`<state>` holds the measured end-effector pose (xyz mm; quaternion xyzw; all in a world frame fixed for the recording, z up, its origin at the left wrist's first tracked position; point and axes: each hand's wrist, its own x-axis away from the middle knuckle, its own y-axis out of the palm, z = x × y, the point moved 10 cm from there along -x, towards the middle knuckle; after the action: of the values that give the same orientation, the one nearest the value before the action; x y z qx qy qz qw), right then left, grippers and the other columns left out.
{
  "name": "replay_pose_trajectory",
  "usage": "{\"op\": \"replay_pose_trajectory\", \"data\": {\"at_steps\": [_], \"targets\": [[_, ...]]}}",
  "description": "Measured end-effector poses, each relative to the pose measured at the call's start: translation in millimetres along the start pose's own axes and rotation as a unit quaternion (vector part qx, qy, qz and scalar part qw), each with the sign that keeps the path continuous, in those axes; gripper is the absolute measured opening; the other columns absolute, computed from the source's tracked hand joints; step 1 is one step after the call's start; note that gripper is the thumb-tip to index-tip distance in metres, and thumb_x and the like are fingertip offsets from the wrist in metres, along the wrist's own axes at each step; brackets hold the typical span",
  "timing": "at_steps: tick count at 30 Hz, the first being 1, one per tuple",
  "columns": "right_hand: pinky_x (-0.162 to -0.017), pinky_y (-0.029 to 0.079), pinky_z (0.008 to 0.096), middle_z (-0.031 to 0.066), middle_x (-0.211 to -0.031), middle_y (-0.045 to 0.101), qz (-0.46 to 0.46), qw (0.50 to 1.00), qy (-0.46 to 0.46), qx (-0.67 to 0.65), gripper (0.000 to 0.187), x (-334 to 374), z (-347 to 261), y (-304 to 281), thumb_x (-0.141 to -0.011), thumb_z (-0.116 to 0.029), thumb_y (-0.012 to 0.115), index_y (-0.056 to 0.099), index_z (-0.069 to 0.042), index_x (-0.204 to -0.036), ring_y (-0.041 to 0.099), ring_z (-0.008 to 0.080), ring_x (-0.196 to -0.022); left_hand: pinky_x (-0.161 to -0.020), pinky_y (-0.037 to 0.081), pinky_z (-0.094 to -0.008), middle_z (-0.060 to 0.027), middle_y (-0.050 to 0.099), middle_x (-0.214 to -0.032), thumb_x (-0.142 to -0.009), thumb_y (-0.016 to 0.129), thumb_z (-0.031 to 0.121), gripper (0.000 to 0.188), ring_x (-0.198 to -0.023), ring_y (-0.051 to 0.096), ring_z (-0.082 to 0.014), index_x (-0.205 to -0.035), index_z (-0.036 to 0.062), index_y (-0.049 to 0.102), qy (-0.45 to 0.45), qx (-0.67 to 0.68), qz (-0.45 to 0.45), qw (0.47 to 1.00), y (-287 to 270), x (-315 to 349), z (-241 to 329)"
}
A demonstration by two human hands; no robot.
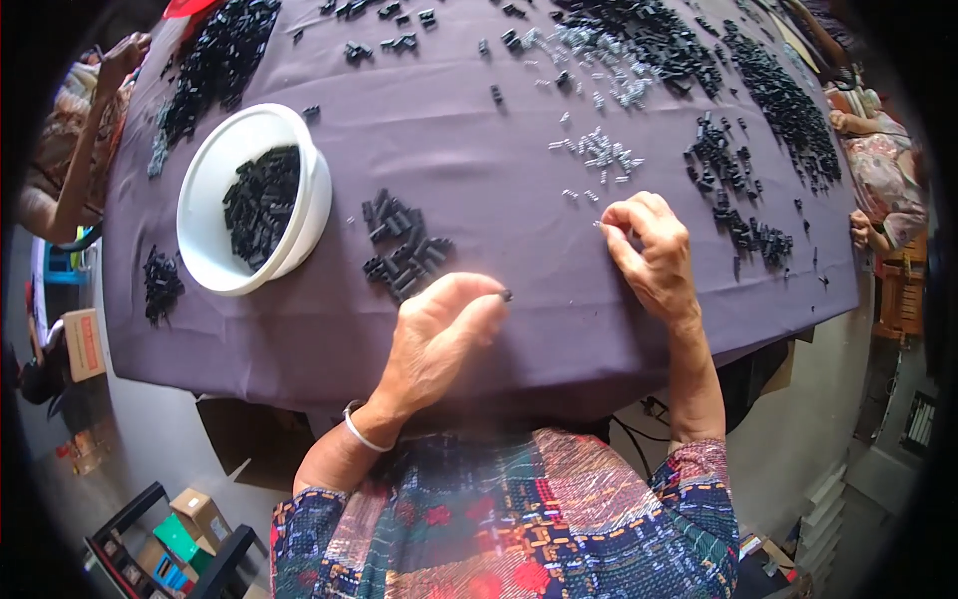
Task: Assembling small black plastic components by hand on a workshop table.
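My left hand [439, 339] is closed in a pinch, and the end of a small black plastic part [506, 296] shows at its fingertips. Just beyond that hand lies a loose pile of short black cylindrical parts [404, 240]. My right hand [654, 255] pinches a tiny silvery metal piece [598, 225], mostly hidden by the fingers. Close to its fingertips, a scatter of small silvery metal pieces [604, 152] lies on the purple cloth. A white bowl [314, 205] left of the black pile holds many black parts [261, 205].
Large heaps of black parts [225, 65] cover the far left; another heap [783, 105] spreads along the right. Silvery pieces [614, 65] lie at the back. Other people's hands [863, 228] are at the table's right edge and left side. Cardboard boxes [200, 517] stand on the floor.
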<state>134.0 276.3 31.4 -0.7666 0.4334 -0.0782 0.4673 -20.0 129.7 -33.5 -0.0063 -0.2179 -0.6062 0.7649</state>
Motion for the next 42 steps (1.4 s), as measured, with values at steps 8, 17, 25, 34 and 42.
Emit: {"op": "replay_pose_trajectory", "data": {"at_steps": [8,17,25,34,42], "targets": [[-0.073,0.041,0.0346,0.0039,-0.078,0.061,-0.052,0.990,-0.125,-0.041,0.016,18,-92,15,-0.070,0.000,0.071,0.063,-0.007,-0.083,0.059,0.0220,-0.075,-0.069,0.049,-0.0207,-0.0024,0.065,-0.089,-0.094,0.062,0.009,0.016,-0.076,0.058,-0.0066,-0.106,-0.0016,0.063,0.037,-0.073,0.030,0.996,2,3,-1],[-0.069,0.038,0.0357,0.0033,-0.076,0.057,-0.040,0.988,-0.149,0.011,0.015,21,-113,21,-0.071,-0.005,0.071,0.062,-0.008,-0.082,0.055,0.0215,-0.071,-0.070,0.047,-0.0196,0.0015,0.062,-0.089,-0.094,0.062,0.008,0.014,-0.078,0.054,-0.0043,-0.107,0.0006,0.063,0.106,-0.101,0.016,0.989,5,8,7],[-0.074,0.050,0.0387,0.0151,-0.092,0.060,0.002,0.994,-0.091,-0.060,0.028,34,-118,24,-0.073,0.006,0.066,0.065,0.001,-0.101,0.059,0.0302,-0.082,-0.076,0.049,-0.0217,-0.0010,0.065,-0.095,-0.096,0.060,0.010,0.017,-0.086,0.058,-0.0067,-0.108,-0.0011,0.063,0.066,0.051,0.017,0.996,2,7,1],[-0.070,0.051,0.0282,0.0116,-0.095,0.062,0.010,0.980,-0.043,-0.192,0.025,6,-97,14,-0.080,0.006,0.063,0.066,0.000,-0.104,0.062,0.0180,-0.079,-0.080,0.050,-0.0262,-0.0044,0.065,-0.094,-0.097,0.059,0.014,0.018,-0.085,0.060,-0.0101,-0.107,-0.0008,0.060,0.036,0.199,-0.050,0.978,4,0,-8],[-0.076,0.051,0.0379,0.0169,-0.099,0.062,0.055,0.994,-0.036,-0.082,0.021,-89,-51,20,-0.082,0.003,0.059,0.064,0.001,-0.102,0.062,0.0322,-0.088,-0.081,0.048,-0.0232,-0.0010,0.064,-0.095,-0.096,0.060,0.010,0.014,-0.087,0.058,-0.0078,-0.107,0.0009,0.061,0.034,0.145,-0.067,0.987,9,0,-13]]}}
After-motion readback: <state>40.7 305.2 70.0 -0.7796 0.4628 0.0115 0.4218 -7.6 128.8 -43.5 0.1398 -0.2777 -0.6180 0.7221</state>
